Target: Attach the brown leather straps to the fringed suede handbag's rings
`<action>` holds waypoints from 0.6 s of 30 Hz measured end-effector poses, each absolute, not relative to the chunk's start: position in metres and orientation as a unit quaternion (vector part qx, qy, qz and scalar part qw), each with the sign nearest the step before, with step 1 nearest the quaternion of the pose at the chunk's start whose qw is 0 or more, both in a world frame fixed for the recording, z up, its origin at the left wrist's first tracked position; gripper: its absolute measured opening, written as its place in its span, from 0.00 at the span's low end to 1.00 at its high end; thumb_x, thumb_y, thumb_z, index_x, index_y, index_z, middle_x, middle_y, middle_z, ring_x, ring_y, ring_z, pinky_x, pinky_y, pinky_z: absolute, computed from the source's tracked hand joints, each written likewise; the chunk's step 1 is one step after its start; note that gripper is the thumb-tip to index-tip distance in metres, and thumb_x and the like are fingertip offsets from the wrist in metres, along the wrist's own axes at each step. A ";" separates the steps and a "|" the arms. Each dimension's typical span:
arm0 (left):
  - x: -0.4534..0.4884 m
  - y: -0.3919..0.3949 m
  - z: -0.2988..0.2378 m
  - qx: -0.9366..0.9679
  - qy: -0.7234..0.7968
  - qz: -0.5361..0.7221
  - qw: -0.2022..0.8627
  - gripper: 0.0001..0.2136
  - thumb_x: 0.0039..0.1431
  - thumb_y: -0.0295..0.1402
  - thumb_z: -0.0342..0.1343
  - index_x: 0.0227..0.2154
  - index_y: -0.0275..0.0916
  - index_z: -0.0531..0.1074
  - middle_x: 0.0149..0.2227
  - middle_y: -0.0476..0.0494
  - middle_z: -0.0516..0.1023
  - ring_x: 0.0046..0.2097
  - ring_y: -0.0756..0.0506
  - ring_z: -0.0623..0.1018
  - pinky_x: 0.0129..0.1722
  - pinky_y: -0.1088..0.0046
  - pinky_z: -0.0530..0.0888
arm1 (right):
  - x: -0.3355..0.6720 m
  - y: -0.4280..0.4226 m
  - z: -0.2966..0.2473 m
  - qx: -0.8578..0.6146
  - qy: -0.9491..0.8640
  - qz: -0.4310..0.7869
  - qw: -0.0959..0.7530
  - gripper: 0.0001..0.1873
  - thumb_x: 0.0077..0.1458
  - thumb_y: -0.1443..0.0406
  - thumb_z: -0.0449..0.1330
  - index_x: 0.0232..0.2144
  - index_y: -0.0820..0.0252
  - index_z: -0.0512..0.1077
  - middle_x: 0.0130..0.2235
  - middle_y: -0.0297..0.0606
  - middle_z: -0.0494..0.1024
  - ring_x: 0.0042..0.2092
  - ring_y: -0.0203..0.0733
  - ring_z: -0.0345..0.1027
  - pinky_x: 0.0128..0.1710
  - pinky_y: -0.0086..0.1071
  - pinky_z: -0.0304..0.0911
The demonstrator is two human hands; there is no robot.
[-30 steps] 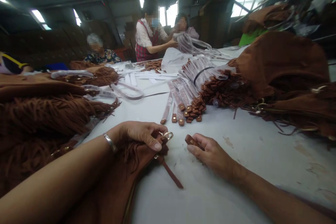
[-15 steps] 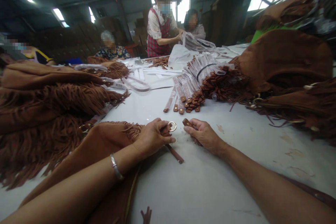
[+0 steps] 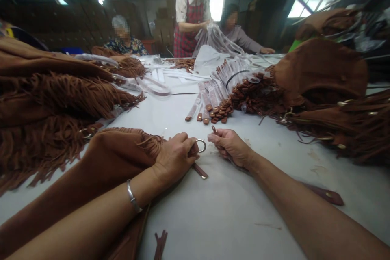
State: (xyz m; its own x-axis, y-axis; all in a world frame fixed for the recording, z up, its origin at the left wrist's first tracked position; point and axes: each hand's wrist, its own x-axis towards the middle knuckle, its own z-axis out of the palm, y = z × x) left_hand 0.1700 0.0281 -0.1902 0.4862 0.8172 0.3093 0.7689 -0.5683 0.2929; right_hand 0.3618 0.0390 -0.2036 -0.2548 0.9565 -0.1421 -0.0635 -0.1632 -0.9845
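Observation:
My left hand (image 3: 175,155) is closed on the edge of a brown fringed bag (image 3: 115,156), pinching a tab from which a metal ring (image 3: 205,145) sticks out to the right. A short narrow brown strip (image 3: 200,170) shows below these fingers. Just right of the ring, my right hand (image 3: 234,146) is closed on a brown leather strap, whose narrow tip (image 3: 214,130) stands up above the thumb. The strap tip and ring are apart. Beyond my right forearm lies a brown strap end with a stud (image 3: 330,196); whether it belongs to the held strap is hidden.
Wrapped straps with studded ends (image 3: 213,107) lie ahead, beside a banded bundle (image 3: 240,81). Brown fringed bags are heaped at left (image 3: 61,93) and right (image 3: 323,69). A small brown fringe piece (image 3: 160,243) lies near me. Across the white table (image 3: 213,211), a person (image 3: 190,16) handles clear plastic.
My right hand has turned the strap end so its tip points up. A studded strap end has come into view beyond my right forearm. The person opposite has lowered the plastic.

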 end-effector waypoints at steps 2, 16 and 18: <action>0.169 0.028 -0.191 0.873 0.442 0.201 0.047 0.04 0.52 0.30 0.56 0.32 0.41 0.70 0.30 0.49 0.66 0.33 0.49 0.67 0.32 0.75 0.63 | 0.357 0.039 -0.201 -0.442 -0.503 0.642 0.374 0.18 0.46 0.54 0.63 0.27 0.62 0.63 0.15 0.22 0.54 0.13 0.24 0.42 0.09 0.20 0.40; 0.157 0.034 -0.187 0.913 0.377 0.147 0.051 0.11 0.52 0.33 0.57 0.40 0.40 0.68 0.34 0.47 0.67 0.37 0.46 0.68 0.35 0.72 0.66 | 0.321 0.004 -0.201 -0.458 -0.428 0.626 0.464 0.16 0.50 0.55 0.59 0.25 0.60 0.61 0.16 0.23 0.56 0.14 0.25 0.43 0.10 0.19 0.41; 0.156 0.034 -0.187 0.909 0.380 0.157 0.066 0.11 0.53 0.32 0.56 0.41 0.40 0.69 0.33 0.47 0.68 0.37 0.47 0.68 0.35 0.73 0.65 | 0.310 -0.004 -0.203 -0.451 -0.392 0.632 0.494 0.15 0.49 0.56 0.59 0.26 0.60 0.60 0.16 0.22 0.55 0.14 0.25 0.43 0.11 0.19 0.42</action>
State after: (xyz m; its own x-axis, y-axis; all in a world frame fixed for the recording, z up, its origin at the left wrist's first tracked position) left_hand 0.1558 0.0339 -0.1870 0.6627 0.7109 0.2356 0.6697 -0.7033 0.2383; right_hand 0.3105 -0.0043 -0.2032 -0.1054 0.9775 -0.1829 -0.2703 -0.2052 -0.9406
